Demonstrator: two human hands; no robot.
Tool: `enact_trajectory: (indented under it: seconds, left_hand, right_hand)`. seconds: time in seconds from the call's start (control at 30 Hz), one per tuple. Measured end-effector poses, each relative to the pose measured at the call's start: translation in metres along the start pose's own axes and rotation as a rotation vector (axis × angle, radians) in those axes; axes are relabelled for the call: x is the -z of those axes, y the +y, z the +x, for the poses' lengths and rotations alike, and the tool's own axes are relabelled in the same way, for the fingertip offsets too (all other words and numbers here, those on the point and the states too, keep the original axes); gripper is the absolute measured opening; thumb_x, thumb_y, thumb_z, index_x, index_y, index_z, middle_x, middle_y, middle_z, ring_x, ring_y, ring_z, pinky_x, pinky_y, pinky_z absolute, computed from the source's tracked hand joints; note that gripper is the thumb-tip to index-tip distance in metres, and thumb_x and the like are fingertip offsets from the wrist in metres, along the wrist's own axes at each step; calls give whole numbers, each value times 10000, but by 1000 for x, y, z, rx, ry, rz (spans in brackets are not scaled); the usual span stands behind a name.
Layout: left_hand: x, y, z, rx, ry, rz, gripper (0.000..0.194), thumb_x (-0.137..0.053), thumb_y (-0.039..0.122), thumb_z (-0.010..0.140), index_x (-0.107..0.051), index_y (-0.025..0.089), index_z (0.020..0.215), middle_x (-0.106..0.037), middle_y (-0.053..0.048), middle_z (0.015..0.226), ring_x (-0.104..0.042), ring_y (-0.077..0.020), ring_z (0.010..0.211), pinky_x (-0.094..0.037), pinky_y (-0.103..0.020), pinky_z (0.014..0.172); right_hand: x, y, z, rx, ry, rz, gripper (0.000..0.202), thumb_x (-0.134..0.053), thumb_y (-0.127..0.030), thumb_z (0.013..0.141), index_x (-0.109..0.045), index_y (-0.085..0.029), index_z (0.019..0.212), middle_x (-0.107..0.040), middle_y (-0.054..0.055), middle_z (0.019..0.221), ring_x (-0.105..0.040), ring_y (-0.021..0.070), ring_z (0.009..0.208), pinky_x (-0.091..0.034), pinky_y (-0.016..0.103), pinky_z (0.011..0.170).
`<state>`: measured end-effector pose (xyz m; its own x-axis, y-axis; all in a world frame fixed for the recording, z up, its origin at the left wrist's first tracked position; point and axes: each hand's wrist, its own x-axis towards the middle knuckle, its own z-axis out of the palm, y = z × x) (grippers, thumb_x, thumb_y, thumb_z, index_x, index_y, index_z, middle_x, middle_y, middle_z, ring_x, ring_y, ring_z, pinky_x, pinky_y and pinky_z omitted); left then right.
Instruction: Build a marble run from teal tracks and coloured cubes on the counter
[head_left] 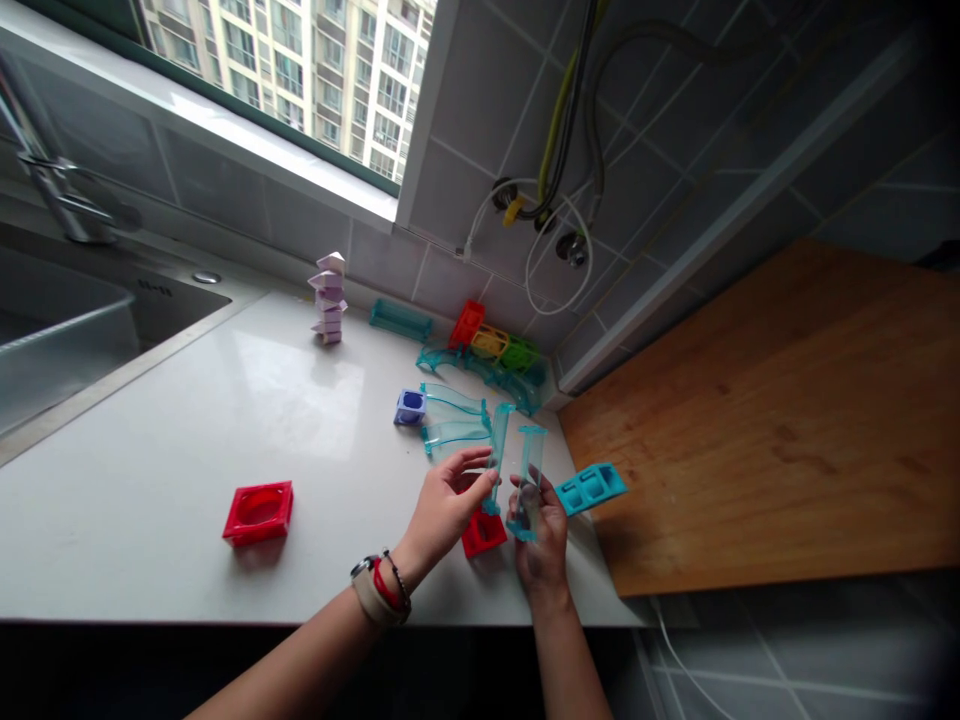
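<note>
My left hand (450,500), with a watch and bracelets at the wrist, holds a clear teal track piece (499,450) between thumb and fingers. Close beside it, my right hand (541,535) is wrapped round a second clear teal piece (530,465). Both pieces are upright and apart from each other. Under and between the hands lies a red block (484,533), partly hidden by my left hand. A solid teal piece (592,488) with openings lies just right of my right hand. Two curved clear teal tracks (454,400) and a blue-violet block (410,407) lie beyond my left hand.
A red square block with a round hole (259,512) sits on the white counter (150,480) at left. Stacked purple-white pieces (328,300) stand near the wall. Red (467,322), yellow (490,342) and green blocks (517,354) line the back. A wooden board (780,430) is at right.
</note>
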<state>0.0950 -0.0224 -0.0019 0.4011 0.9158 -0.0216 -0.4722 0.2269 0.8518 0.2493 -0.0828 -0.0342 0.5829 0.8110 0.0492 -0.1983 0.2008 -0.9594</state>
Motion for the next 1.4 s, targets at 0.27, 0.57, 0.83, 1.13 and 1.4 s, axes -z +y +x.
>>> enact_trajectory:
  seconds: [0.27,0.57,0.83,1.13,1.4]
  left_hand:
    - [-4,0,-5,-37,-110,178,377,-789,353,874,-750,164,1199,-788,-133,1135,-767,-259,965,-633,-332,815]
    - [-6,-3,-6,-60,-142,212,389,-783,362,878,-745,185,1222,-797,-104,1049,-772,-237,895,-630,-313,809]
    - [-6,-1,-6,-38,-174,237,458,-780,376,867,-747,164,1272,-784,-66,790,-716,-181,666,-589,-261,644]
    - [-5,2,-5,-81,-208,273,417,-781,353,860,-768,182,1240,-780,-69,836,-679,-171,665,-553,-242,625]
    - [-2,6,-6,-66,-284,323,430,-738,351,914,-727,196,1315,-774,-82,863,-708,-187,727,-566,-245,653]
  right_hand:
    - [5,5,2,-2,64,-5,367,-844,-425,828,-737,-189,1088,-795,70,993,-634,102,646,-508,224,591]
    - [2,3,1,-24,82,28,434,-907,-404,735,-709,-203,1064,-811,74,979,-745,187,769,-591,296,677]
    - [1,1,1,-44,101,38,445,-911,-379,720,-685,-201,1059,-807,56,946,-752,186,753,-594,285,664]
    - [1,-1,0,-54,87,48,441,-903,-389,722,-662,-207,1043,-787,40,913,-736,169,724,-587,274,660]
    - [5,2,2,-50,82,53,449,-891,-384,737,-648,-216,1075,-778,39,936,-722,169,725,-576,278,650]
